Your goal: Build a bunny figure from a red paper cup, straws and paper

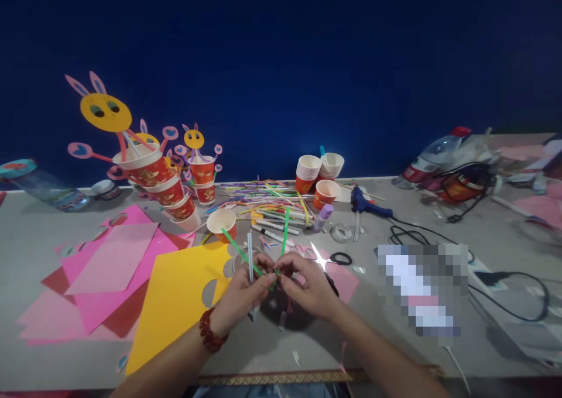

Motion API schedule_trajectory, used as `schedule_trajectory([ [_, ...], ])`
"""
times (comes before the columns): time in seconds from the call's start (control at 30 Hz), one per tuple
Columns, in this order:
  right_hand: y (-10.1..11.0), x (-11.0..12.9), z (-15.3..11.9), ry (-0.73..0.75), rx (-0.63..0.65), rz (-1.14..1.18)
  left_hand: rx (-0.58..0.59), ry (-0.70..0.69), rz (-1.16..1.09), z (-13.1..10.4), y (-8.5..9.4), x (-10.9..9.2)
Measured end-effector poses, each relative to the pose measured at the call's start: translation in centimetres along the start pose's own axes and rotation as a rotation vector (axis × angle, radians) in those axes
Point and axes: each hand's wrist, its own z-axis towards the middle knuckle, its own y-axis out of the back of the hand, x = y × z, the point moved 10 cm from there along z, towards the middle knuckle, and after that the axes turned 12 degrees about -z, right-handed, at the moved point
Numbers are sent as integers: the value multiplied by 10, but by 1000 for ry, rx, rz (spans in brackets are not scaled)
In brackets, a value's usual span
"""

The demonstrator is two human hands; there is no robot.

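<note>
My left hand (pixel 243 290), with a red bead bracelet on the wrist, is closed on a green stick (pixel 239 247) that slants up to the left. A pale white-blue stick (pixel 250 251) stands upright at the same hand. My right hand (pixel 305 281) pinches a second green stick (pixel 285 228), which rises nearly upright. Both hands meet over the table's middle, where the lower ends of the green sticks come together between the fingertips. Just behind my left hand is a paper cup (pixel 221 223). Scissors (pixel 322 261) lie open beyond my right hand.
Yellow card (pixel 175 298) and pink sheets (pixel 114 257) cover the left. Decorated cup figures (pixel 151 172) stand behind them. Colored sticks (pixel 259 193), stacked cups (pixel 307 172) and a blue glue gun (pixel 369 205) lie at the back. Cables, a bottle (pixel 432 158) and a blurred-out patch are at right.
</note>
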Motion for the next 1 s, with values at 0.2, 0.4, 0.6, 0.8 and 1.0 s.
schedule_trajectory([
  [0.2, -9, -7, -2, -52, 61, 122, -10, -13, 44, -1, 2, -2],
  [0.4, -12, -6, -1, -72, 93, 201, -51, -9, 26, -1, 5, -2],
  [0.6, -18, -7, -3, -74, 139, 245, -53, 62, 31, -2, 8, 1],
  [0.8, -10, -5, -2, -67, 137, 326, -126, -20, 36, -2, 15, -8],
  [1.0, 14, -9, 2, -56, 25, 134, -254, -119, 17, -3, 28, -26],
])
